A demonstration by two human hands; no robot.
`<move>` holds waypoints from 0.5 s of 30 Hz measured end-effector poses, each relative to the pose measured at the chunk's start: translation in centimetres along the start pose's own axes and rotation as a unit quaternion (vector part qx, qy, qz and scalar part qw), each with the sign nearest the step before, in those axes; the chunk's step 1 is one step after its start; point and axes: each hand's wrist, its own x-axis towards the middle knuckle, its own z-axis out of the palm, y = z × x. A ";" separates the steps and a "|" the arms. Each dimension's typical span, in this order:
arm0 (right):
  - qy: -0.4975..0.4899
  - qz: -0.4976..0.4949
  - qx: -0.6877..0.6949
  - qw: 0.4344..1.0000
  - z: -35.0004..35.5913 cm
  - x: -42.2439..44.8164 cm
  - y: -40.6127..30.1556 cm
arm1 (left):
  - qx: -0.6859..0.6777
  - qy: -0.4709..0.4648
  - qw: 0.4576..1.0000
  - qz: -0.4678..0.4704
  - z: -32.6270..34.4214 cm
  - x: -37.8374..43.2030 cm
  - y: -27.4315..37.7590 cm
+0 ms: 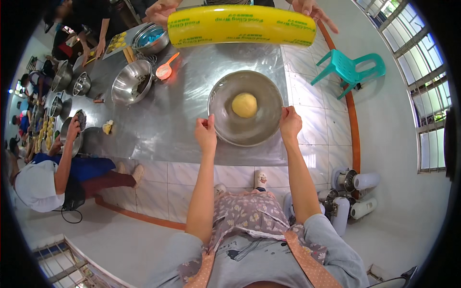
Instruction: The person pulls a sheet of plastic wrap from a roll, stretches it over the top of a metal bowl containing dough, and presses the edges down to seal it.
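Observation:
A wide metal mixing bowl (248,135) stands near the right end of the steel table, with a smooth ball of yellow dough (244,105) in its middle. My left hand (206,134) pinches at the bowl's left rim. On the opposite side, my right hand (290,124) has its fingers closed at the right rim. Whether thin clear film lies over the bowl or between my fingers is hard to tell. Across the table, another person's hands (312,12) hold a large yellow roll of food cling wrap (241,27) by its ends, above the far table edge.
On the steel table (162,126) stand a bowl with dark residue (138,81), an orange scoop with white contents (164,71) and a bowl holding blue items (151,37). A co-worker (39,183) handles a bowl at left. A green plastic chair (351,70) and stand mixers (342,201) are at right.

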 end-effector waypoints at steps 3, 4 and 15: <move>0.031 -0.037 0.007 0.999 0.4 0.4 0.9 | 0.028 0.000 0.999 0.018 -0.2 -0.7 1.7; 0.032 -0.043 0.024 0.998 0.6 0.7 1.1 | 0.002 0.004 1.000 0.009 -0.1 -0.7 1.9; 0.008 -0.014 0.049 0.999 -0.1 0.5 0.1 | -0.122 -0.082 0.983 -0.111 -0.5 0.1 2.2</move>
